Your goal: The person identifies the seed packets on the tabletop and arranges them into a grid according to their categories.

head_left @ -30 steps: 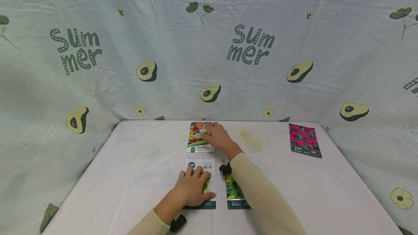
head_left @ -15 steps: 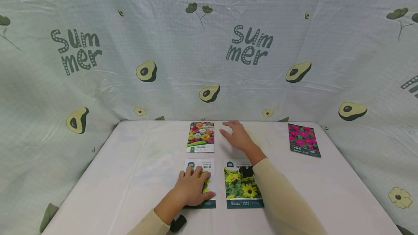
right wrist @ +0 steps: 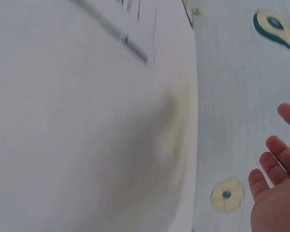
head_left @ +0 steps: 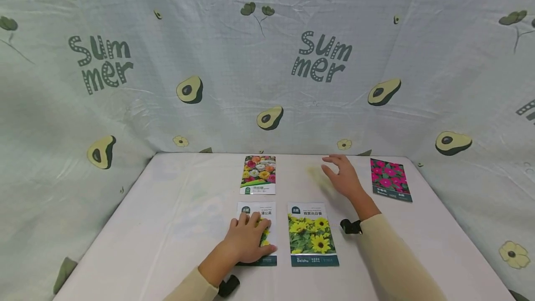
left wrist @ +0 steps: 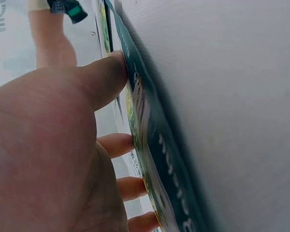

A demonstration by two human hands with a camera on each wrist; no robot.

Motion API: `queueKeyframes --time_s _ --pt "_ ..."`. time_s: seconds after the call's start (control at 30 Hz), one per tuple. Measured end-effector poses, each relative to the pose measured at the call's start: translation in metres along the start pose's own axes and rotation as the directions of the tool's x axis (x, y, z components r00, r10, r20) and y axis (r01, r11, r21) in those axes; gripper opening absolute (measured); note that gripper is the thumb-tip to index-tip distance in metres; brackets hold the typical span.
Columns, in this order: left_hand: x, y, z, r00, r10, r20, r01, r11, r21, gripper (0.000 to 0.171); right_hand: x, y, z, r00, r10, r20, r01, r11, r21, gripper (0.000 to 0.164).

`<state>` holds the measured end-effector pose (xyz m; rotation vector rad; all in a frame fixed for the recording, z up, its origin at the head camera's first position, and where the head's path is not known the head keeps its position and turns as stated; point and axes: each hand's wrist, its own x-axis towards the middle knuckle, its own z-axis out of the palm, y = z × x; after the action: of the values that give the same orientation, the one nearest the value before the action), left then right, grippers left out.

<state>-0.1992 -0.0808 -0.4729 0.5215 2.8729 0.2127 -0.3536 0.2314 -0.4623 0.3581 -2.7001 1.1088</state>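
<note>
My left hand (head_left: 247, 240) rests with spread fingers on a white seed packet (head_left: 267, 208) with yellow flowers, covering much of its picture. In the left wrist view, the thumb and fingertips touch the face of that packet (left wrist: 157, 145). My right hand (head_left: 343, 178) is held above the table, fingers relaxed and holding nothing, left of a pink-flower seed packet (head_left: 389, 178). In the right wrist view, the right hand (right wrist: 280, 179) shows loosely spread fingers.
A sunflower packet (head_left: 312, 236) lies right of the left hand. Behind the left hand lies a packet with mixed-colour blooms (head_left: 259, 173). The white table (head_left: 188, 245) meets a hanging printed cloth (head_left: 225, 59) at its back edge.
My right hand has left the mixed-bloom packet and moved right, toward the pink-flower packet, uncovering the sunflower packet. The left hand has stayed where it was.
</note>
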Motion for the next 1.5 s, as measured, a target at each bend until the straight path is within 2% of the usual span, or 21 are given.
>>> queueKeyframes --time_s 0.33,0.47,0.77,0.87,1.17,1.23,1.4,1.5 --pt "0.0 -0.002 0.0 1.0 0.008 -0.004 -0.008 1.0 -0.02 0.071 -0.017 0.045 -0.045 0.995 0.026 -0.1 -0.032 0.998 -0.059 0.04" --pt "0.0 -0.001 0.0 1.0 0.013 -0.007 -0.013 1.0 -0.027 0.071 -0.026 0.063 -0.061 0.996 0.04 -0.077 -0.049 0.991 -0.121 0.04" --pt "0.0 -0.001 0.004 1.0 0.011 -0.018 -0.011 0.999 -0.036 0.072 -0.035 0.099 -0.089 0.987 0.159 -0.015 -0.158 0.95 -0.27 0.048" --pt "-0.001 -0.001 0.003 1.0 0.009 -0.015 -0.01 0.999 -0.041 0.072 -0.036 0.108 -0.094 0.978 0.207 0.01 -0.193 0.928 -0.32 0.051" --pt "-0.001 -0.001 0.003 1.0 0.008 -0.009 -0.009 0.999 -0.051 0.071 -0.034 0.123 -0.096 0.946 0.322 0.038 -0.289 0.891 -0.35 0.058" --pt "-0.001 -0.001 0.004 1.0 0.008 -0.005 -0.008 0.999 -0.048 0.072 -0.033 0.125 -0.097 0.942 0.331 0.05 -0.291 0.884 -0.365 0.06" --pt "0.0 -0.001 0.003 1.0 -0.002 0.004 0.002 0.999 -0.042 0.072 -0.027 0.13 -0.098 0.95 0.306 0.068 -0.254 0.879 -0.403 0.06" --pt "0.0 -0.001 0.001 1.0 -0.008 0.009 0.008 0.999 -0.04 0.072 -0.023 0.131 -0.099 0.943 0.32 0.087 -0.255 0.867 -0.428 0.061"
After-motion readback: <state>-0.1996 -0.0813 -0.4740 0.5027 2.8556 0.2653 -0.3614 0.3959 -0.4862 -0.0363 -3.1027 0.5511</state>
